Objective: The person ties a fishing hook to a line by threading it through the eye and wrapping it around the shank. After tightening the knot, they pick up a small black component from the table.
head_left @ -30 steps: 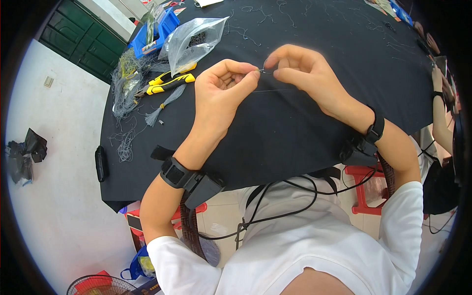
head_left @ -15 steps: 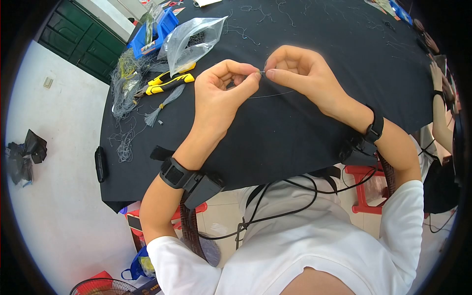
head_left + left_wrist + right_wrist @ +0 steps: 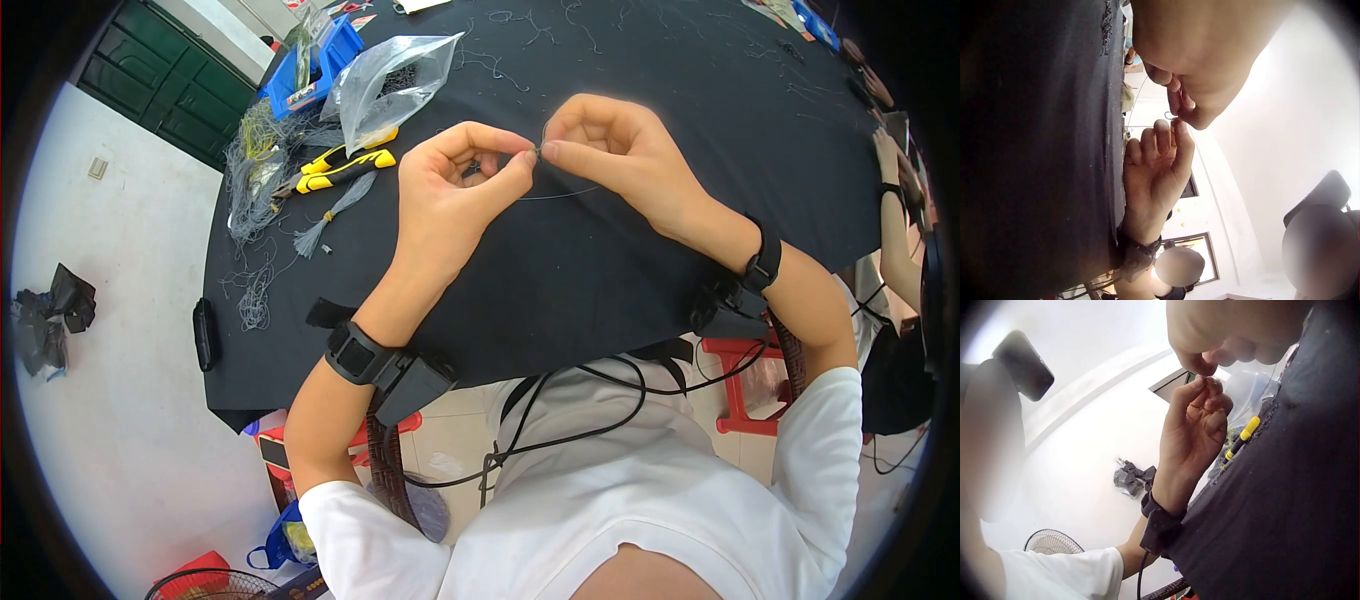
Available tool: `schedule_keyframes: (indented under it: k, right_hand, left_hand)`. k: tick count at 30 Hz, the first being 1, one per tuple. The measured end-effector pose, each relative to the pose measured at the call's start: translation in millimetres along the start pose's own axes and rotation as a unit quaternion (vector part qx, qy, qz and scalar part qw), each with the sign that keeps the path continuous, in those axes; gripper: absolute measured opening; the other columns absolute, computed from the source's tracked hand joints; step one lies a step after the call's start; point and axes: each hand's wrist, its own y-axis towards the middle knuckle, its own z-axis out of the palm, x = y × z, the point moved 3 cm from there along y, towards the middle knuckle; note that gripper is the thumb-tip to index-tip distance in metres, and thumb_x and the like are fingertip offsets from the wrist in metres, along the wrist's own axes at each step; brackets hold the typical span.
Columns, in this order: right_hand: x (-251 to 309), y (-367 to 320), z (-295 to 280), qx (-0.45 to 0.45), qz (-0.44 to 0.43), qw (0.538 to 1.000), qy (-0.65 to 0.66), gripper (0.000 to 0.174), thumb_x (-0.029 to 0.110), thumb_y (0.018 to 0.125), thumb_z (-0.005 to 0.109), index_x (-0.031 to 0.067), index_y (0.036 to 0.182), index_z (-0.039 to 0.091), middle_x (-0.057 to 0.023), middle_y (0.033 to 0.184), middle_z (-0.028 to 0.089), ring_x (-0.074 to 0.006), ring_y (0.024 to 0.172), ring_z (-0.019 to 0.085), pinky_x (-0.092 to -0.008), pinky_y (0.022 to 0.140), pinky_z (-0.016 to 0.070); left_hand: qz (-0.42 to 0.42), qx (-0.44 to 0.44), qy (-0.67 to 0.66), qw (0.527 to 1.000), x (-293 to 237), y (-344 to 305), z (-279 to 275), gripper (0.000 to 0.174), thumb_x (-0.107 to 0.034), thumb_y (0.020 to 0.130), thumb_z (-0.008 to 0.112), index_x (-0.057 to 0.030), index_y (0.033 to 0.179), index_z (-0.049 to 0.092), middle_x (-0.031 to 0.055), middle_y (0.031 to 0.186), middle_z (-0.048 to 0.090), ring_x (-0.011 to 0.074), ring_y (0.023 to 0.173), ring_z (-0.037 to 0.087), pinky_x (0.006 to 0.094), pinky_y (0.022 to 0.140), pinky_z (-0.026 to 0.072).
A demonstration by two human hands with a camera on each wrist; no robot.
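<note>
My left hand (image 3: 450,190) and right hand (image 3: 625,150) meet fingertip to fingertip above the black-covered table. Between the left thumb and forefinger sits a tiny hook-shaped metal piece (image 3: 1170,115), mostly hidden by the fingers. The right thumb and forefinger pinch thin fishing line (image 3: 560,195) right beside it. Part of that line runs slack below the two hands in the head view. In the right wrist view the left fingertips overlap the right ones, hiding the join.
Yellow-and-black pliers (image 3: 345,172) lie left of my left hand, near a tied bundle of line (image 3: 335,215) and a tangled heap (image 3: 250,170). Behind stand a clear plastic bag (image 3: 400,85) and a blue bin (image 3: 335,60). Another person's arm (image 3: 895,220) is at the right.
The gap between the hands has closed: the right fingertips came down and left to the metal piece, and the left hand shifted slightly right. The line below now sags lower.
</note>
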Motion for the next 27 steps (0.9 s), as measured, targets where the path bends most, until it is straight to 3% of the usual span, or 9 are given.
schedule_keyframes:
  k: [8, 11, 14, 17, 21, 27]
  right_hand:
    - [-0.3, -0.1, -2.0, 0.018, 0.001, 1.0, -0.016, 0.013, 0.014, 0.085, 0.061, 0.0015, 0.086, 0.058, 0.0045, 0.07, 0.055, 0.0019, 0.06, 0.045, -0.0133, 0.052, 0.0339]
    - [1.4, -1.2, -0.8, 0.017, -0.002, 1.0, -0.015, 0.013, 0.014, 0.085, 0.062, 0.0012, 0.086, 0.059, 0.0039, 0.071, 0.056, 0.0017, 0.06, 0.046, -0.0132, 0.052, 0.0342]
    - [3.4, -1.7, -0.8, 0.02, -0.001, 1.0, -0.012, 0.014, 0.014, 0.085, 0.062, 0.0009, 0.087, 0.06, 0.0033, 0.072, 0.057, 0.0015, 0.061, 0.047, -0.0131, 0.052, 0.0344]
    - [3.6, -1.9, 0.9, 0.005, 0.001, 1.0, -0.01, 0.014, 0.015, 0.085, 0.062, 0.0006, 0.087, 0.06, 0.0031, 0.072, 0.057, 0.0014, 0.062, 0.048, -0.0132, 0.053, 0.0346]
    - [4.0, -1.8, 2.6, -0.01, -0.008, 1.0, -0.001, 0.015, 0.015, 0.084, 0.062, 0.0004, 0.089, 0.06, 0.0028, 0.073, 0.058, 0.0008, 0.063, 0.049, -0.0132, 0.054, 0.0363]
    - [4.2, -3.0, 5.6, 0.011, 0.071, 0.997, -0.031, 0.017, 0.022, 0.084, 0.062, 0.0059, 0.088, 0.063, 0.007, 0.068, 0.052, 0.001, 0.058, 0.04, -0.0163, 0.05, 0.0279]
  left_hand:
    - [-0.012, 0.006, 0.014, 1.0, 0.6, 0.2, 0.0, 0.013, -0.005, 0.08, 0.064, 0.0008, 0.092, 0.063, 0.0009, 0.085, 0.061, 0.0042, 0.076, 0.054, 0.016, 0.068, 0.0406]
    - [0.01, -0.025, -0.021, 0.999, 0.8, 1.7, 3.1, 0.01, -0.002, 0.074, 0.067, 0.0007, 0.084, 0.066, -0.0038, 0.069, 0.051, -0.0003, 0.061, 0.044, 0.012, 0.053, 0.036]
    - [0.002, -0.022, -0.013, 1.0, 2.2, 1.8, 1.1, 0.01, -0.002, 0.075, 0.067, 0.0009, 0.084, 0.066, -0.0032, 0.07, 0.052, 0.0, 0.063, 0.046, 0.0123, 0.052, 0.0365]
    - [-0.012, 0.005, -0.006, 1.0, 1.8, 0.2, 0.2, 0.014, -0.006, 0.081, 0.064, 0.0007, 0.093, 0.063, 0.0009, 0.083, 0.062, 0.0035, 0.073, 0.054, 0.0152, 0.064, 0.0396]
    - [-0.027, 0.013, -0.059, 0.998, 1.6, 1.0, -1.3, 0.013, -0.006, 0.081, 0.063, 0.0001, 0.093, 0.063, -0.0004, 0.082, 0.061, 0.0006, 0.062, 0.046, 0.0148, 0.054, 0.0318]
    - [-0.038, 0.004, -0.111, 0.993, 2.4, 2.3, -0.5, 0.014, -0.006, 0.082, 0.062, 0.0002, 0.095, 0.063, -0.0021, 0.079, 0.06, -0.0004, 0.055, 0.035, 0.0154, 0.049, 0.0252]
